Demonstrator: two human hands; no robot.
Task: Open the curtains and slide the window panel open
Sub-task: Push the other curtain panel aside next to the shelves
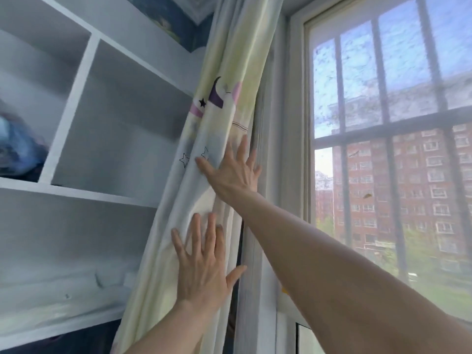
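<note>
Where both hands press flat and open-fingered, left hand (201,267) below right hand (229,169): bunched curtain (219,108), upright, leaning right.

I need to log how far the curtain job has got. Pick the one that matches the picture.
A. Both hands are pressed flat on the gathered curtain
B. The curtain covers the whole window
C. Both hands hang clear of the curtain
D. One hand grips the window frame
A: the left hand and the right hand lie open-fingered on the curtain, bunched at the left of the uncovered window.
</note>
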